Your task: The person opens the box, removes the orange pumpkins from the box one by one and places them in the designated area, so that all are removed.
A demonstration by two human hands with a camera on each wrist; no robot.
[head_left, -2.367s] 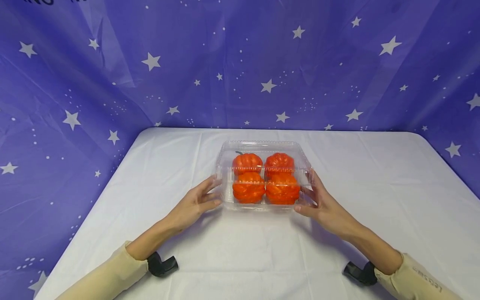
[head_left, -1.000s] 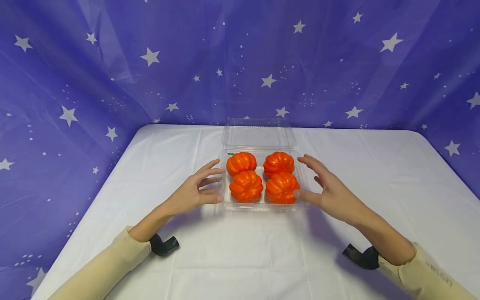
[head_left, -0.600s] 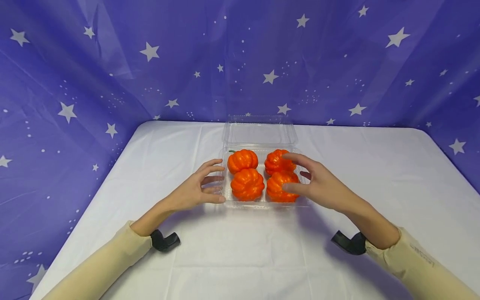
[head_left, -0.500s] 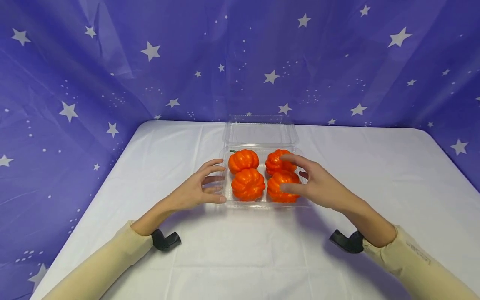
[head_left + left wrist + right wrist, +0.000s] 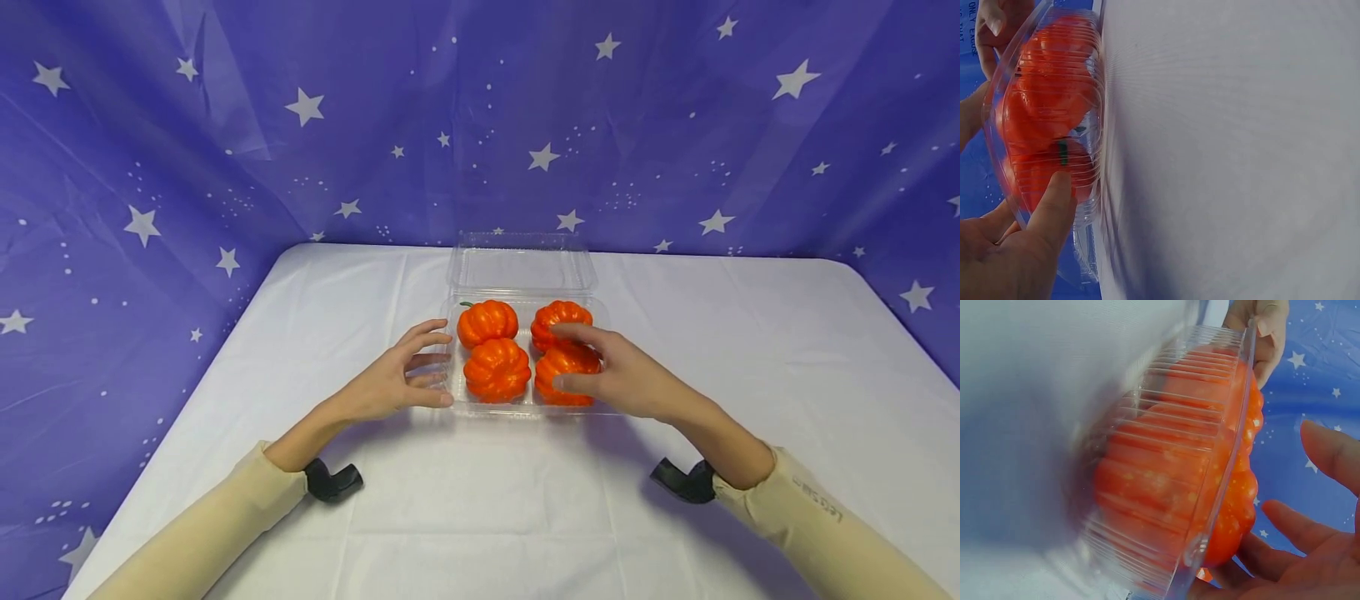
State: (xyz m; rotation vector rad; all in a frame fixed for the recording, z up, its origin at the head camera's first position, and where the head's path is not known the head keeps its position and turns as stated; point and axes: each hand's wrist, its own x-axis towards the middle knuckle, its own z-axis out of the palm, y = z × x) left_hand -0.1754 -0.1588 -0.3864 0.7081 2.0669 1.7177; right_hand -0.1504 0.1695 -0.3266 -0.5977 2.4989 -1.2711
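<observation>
Several small orange pumpkins sit in a clear plastic clamshell box (image 5: 487,408), two behind and two in front. The back-left pumpkin (image 5: 487,323) shows a green stem. Beside it is the back-right pumpkin (image 5: 558,317); the front-left pumpkin (image 5: 497,369) lies nearer. My left hand (image 5: 390,379) rests at the box's left side, fingers spread along its wall. Over the front-right pumpkin (image 5: 566,367) reaches my right hand (image 5: 630,375), thumb and fingers spread and partly hiding it. In the right wrist view, thumb and index finger stand apart from this pumpkin (image 5: 1154,481).
The box's raised clear lid (image 5: 521,262) leans back behind the pumpkins. Underneath is a white-covered table (image 5: 480,508). A purple star-printed curtain (image 5: 360,83) stands along the back and sides. Black camera mounts (image 5: 330,481) hang at the wrists.
The box's lid went from closed over the pumpkins to flipped back. My right hand moved from the box's right side leftward and down over the front-right pumpkin. My left hand stays nearly still.
</observation>
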